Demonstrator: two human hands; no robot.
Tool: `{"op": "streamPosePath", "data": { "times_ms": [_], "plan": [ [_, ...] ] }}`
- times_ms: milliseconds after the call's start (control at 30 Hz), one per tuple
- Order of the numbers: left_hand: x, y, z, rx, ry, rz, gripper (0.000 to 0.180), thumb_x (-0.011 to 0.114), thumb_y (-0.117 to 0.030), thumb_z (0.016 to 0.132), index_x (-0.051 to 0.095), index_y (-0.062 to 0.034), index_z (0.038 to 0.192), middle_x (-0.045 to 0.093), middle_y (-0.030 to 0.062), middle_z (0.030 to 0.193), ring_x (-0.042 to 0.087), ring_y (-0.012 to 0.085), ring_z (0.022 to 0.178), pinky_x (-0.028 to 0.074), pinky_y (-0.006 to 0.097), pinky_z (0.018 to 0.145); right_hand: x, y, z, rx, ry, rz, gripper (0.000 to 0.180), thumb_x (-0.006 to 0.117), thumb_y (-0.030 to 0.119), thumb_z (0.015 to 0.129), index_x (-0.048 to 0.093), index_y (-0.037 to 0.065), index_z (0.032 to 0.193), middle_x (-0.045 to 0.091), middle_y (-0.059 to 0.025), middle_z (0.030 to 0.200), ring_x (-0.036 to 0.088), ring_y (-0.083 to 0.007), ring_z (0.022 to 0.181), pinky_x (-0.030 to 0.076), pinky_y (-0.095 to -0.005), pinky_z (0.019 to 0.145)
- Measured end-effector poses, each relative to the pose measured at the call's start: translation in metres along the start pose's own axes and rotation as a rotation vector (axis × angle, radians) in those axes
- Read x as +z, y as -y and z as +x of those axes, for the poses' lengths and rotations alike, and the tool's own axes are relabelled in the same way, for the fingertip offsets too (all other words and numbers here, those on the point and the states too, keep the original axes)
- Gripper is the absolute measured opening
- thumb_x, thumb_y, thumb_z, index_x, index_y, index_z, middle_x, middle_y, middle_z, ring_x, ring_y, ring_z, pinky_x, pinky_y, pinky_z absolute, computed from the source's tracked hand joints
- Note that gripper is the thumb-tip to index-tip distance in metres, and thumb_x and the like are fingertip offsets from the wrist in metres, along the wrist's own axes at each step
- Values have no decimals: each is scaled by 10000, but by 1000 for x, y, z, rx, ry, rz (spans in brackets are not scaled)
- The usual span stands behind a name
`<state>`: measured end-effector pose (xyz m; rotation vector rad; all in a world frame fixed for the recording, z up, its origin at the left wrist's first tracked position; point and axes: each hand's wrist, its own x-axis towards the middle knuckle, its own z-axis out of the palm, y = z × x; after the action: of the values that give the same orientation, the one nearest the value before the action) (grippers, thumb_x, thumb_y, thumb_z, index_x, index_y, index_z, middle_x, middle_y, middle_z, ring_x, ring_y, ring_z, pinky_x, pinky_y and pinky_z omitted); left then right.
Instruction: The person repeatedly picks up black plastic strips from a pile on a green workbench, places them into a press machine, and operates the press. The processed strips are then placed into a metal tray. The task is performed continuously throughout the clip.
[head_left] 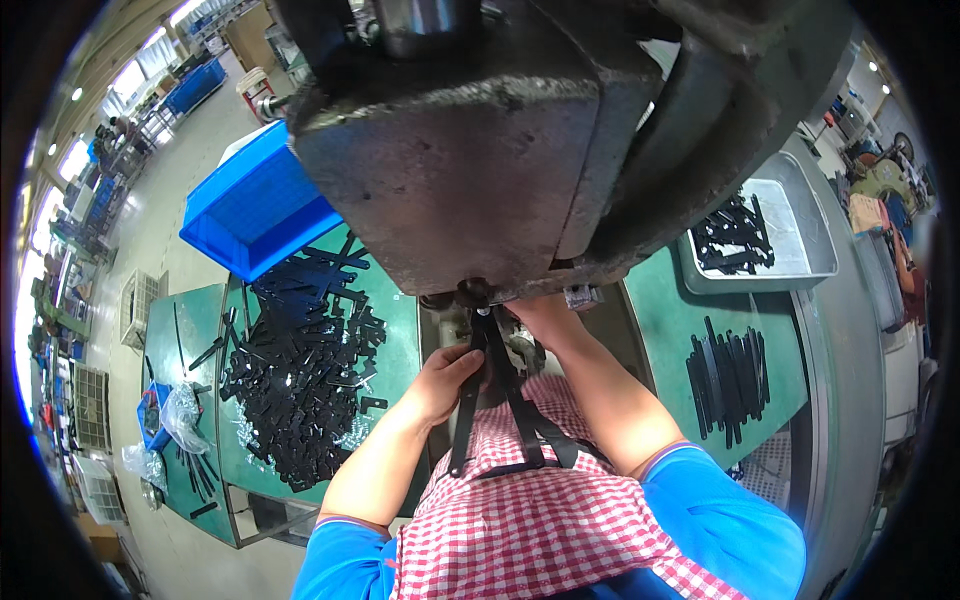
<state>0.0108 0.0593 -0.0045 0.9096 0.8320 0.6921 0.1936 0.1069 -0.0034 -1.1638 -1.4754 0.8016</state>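
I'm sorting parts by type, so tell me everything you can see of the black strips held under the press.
The black strip assembly looks like flat, thin, dark metal bars joined at the top and fanning downward, crossed by a shorter bar. Its top sits under the grey press head. The left hand grips one bar; the right hand reaches its top, mostly hidden.

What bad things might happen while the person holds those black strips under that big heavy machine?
1. Both hands are close under the press head: the left hand grips the black strips, and the right hand reaches up beneath it, so fingers might get pinched.
2. The strips hang loosely over the checked apron and might slip out of place.
3. The heaped pile of strips on the green table might slide off.
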Motion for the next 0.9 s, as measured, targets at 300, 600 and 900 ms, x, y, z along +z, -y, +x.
{"op": "streamPosePath", "data": {
  "times_ms": [300,600,900],
  "plan": [
    [7,-17,-13,-24,77,56,371,467,-342,916,535,17,852,536,57,634,472,107,540,366,223,505,-7,-19,0,533,138,614,100,604,152,814,578,62,851,571,-35,735,518,-101,605,394,-248,511],
    [-35,40,-56,-48,9,140,487,376,-395,940,543,46,1060,603,71,810,529,122,687,417,243,639,-258,13,5,449,-855,442,237,596,294,851,504,143,693,453,39,575,348,-41,427,232,-166,357],
    [-13,53,-35,-133,-202,288,305,443,-212,909,563,28,1055,605,48,807,533,104,695,419,232,646,-295,-49,-42,494,-716,727,384,379,452,937,526,98,925,441,38,626,325,-55,433,265,-205,365]
  ]
}}
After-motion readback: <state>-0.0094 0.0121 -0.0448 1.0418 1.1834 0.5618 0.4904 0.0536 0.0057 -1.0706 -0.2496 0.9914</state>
